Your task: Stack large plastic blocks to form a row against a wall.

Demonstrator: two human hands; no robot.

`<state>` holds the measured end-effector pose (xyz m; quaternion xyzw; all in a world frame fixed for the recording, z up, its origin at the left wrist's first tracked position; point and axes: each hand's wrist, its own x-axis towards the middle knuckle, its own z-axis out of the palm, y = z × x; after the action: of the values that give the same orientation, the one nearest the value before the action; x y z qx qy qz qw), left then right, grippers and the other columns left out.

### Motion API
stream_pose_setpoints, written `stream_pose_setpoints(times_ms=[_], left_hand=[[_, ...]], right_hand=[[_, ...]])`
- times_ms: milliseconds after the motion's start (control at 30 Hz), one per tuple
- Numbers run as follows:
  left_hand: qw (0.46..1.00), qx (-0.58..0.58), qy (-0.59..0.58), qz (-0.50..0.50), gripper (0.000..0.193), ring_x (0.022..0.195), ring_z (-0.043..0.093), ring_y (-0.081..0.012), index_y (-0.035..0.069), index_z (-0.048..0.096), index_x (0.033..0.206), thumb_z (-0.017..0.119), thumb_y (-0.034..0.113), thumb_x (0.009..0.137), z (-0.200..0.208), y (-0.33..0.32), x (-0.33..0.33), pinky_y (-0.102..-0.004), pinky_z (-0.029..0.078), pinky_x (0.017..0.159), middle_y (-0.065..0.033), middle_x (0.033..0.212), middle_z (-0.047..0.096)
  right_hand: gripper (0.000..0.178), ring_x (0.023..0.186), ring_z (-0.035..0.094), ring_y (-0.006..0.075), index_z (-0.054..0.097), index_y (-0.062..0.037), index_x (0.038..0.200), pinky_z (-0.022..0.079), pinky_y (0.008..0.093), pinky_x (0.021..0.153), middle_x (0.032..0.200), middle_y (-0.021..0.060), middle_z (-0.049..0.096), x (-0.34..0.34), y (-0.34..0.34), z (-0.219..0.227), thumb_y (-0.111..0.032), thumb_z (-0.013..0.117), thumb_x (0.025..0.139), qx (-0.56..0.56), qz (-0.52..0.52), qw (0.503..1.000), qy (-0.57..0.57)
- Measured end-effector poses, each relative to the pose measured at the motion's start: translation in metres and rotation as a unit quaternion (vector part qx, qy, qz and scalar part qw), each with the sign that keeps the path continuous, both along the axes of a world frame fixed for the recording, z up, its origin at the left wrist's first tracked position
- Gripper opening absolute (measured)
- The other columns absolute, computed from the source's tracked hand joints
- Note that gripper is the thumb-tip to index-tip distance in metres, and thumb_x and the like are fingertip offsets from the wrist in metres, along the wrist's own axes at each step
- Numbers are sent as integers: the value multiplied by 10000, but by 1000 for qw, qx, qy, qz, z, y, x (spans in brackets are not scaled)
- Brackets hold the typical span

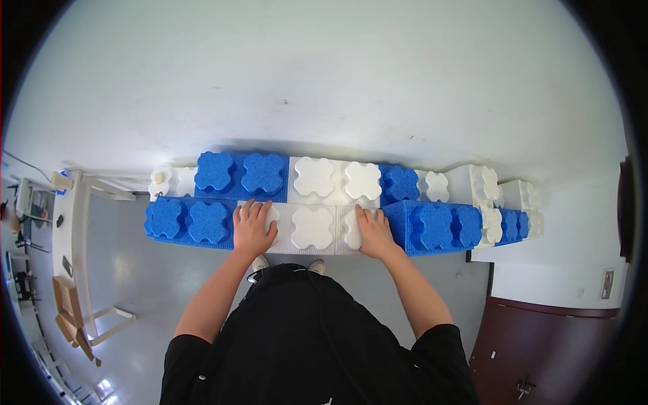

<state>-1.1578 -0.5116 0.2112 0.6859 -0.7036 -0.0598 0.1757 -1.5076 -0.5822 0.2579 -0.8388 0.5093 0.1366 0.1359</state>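
My left hand point(253, 228) rests on top of a white foam building block point(286, 247) in the near row, fingers stretched and apart, partly covering one of its clover-shaped studs. My right hand point(376, 233) lies on a neighbouring white block point(344, 246), also with fingers extended, beside a partly hidden stud. A seam shows between these two blocks. Left of my left hand is a blue block point(185, 221) with clover studs. Right of my right hand, another blue block point(432, 228) stands in the same row. The right palm hides some of the block under it.
A farther row, with a blue block point(239, 177) and a white block point(337, 181), runs along the pale wall point(324, 74). More blocks continue rightward. At left stands a white table point(73, 229) with an open cardboard box point(66, 304). A dark red door point(540, 351) is lower right.
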Motion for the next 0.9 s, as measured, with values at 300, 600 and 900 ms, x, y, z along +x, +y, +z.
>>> stream_pose_setpoints(times_ms=[300, 600, 900], left_hand=[[1000, -7, 1, -5, 601, 1398, 492, -372, 115, 587, 1454, 665, 336, 901, 1, -1, 3, -578, 332, 1174, -149, 1355, 641], [1000, -15, -7, -10, 606, 1389, 502, -346, 132, 583, 1463, 663, 369, 911, -2, -1, 5, -583, 343, 1167, -126, 1343, 646], [1000, -4, -18, -4, 605, 1383, 506, -341, 142, 597, 1453, 669, 395, 909, -3, -1, 4, -580, 350, 1161, -115, 1337, 654]], right_hand=[[1097, 1351, 434, 532, 320, -23, 1595, 407, 568, 1152, 1477, 205, 487, -2, 0, 8, -90, 856, 641, -4, -7, 999, -31], [1065, 1315, 476, 497, 343, -37, 1582, 430, 554, 1133, 1435, 181, 506, -3, -3, 18, -86, 847, 645, -6, -7, 999, -42], [1070, 1321, 469, 505, 361, -48, 1575, 423, 548, 1143, 1430, 180, 511, -2, 3, 16, -80, 854, 626, -13, -11, 999, -45]])
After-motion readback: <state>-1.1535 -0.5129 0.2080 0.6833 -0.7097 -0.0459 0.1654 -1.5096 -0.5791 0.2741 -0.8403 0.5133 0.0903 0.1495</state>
